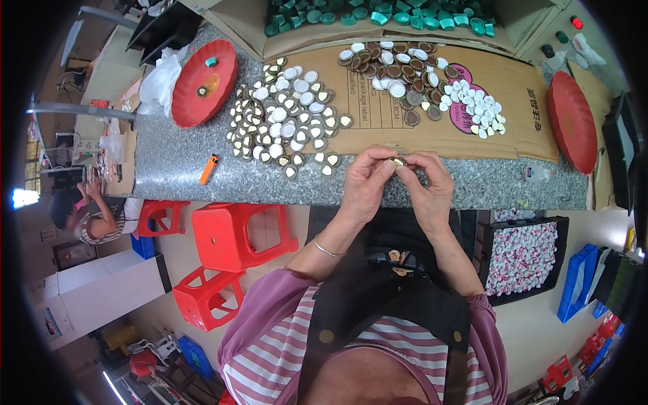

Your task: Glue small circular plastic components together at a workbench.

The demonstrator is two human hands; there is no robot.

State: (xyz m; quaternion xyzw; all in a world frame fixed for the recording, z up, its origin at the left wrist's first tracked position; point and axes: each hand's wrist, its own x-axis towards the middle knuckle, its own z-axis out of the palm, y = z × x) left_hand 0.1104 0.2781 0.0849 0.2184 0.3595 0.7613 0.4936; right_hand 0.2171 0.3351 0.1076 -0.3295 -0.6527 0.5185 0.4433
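Over the front edge of the cardboard, my left hand [366, 182] and my right hand [428, 187] meet, thumbs and fingers closed on one small round brown cap [399, 162] with a pale top. Fingertips cover part of it. Left of my hands spreads a heap of similar brown caps [280, 131], many with a white piece inside. Farther back on the cardboard lies a pile of brown caps mixed with white discs [398, 90]. Beside that pile, to the right, small white pieces [480, 108] are scattered.
A flat cardboard sheet [368, 138] covers part of the speckled grey counter [175, 162]. Red scalloped trays stand left [226, 81] and right [570, 121]. An orange lighter [209, 169] lies left; green cups [381, 15] fill a bin behind. Red stools [226, 236] stand below. Another person [94, 216] sits far left.
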